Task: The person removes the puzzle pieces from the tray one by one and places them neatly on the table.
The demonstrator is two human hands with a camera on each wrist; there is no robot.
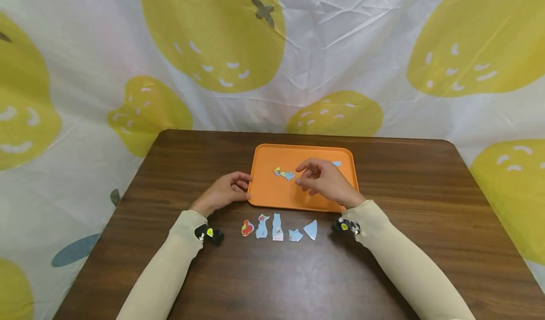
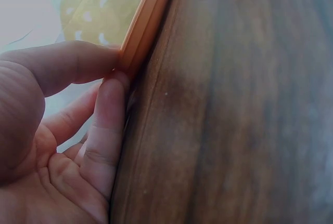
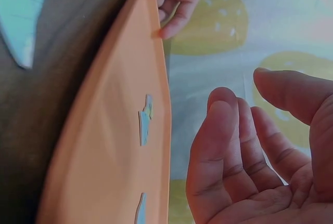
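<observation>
An orange tray [image 1: 268, 192] lies on the table, and my left hand [image 1: 224, 188] holds its left edge near the front corner. In the left wrist view, the thumb and a finger pinch the tray's rim [image 2: 148, 26]. Over the right half of the tray hovers my right hand [image 1: 325, 180], fingers loosely bent and apart, with nothing between them. On the tray, a light blue flat piece [image 1: 289, 175] lies against a small yellow and purple piece [image 1: 278, 172]. Another blue piece [image 1: 337, 163] lies toward the back right, partly hidden by the right hand.
Several flat printed pieces are in a row before the tray: a red one [image 1: 247, 228], blue ones [image 1: 261, 227] and a blue triangular one [image 1: 312, 230]. The dark wooden table [image 1: 417, 187] meets a lemon-print curtain [image 1: 238, 111] at the back.
</observation>
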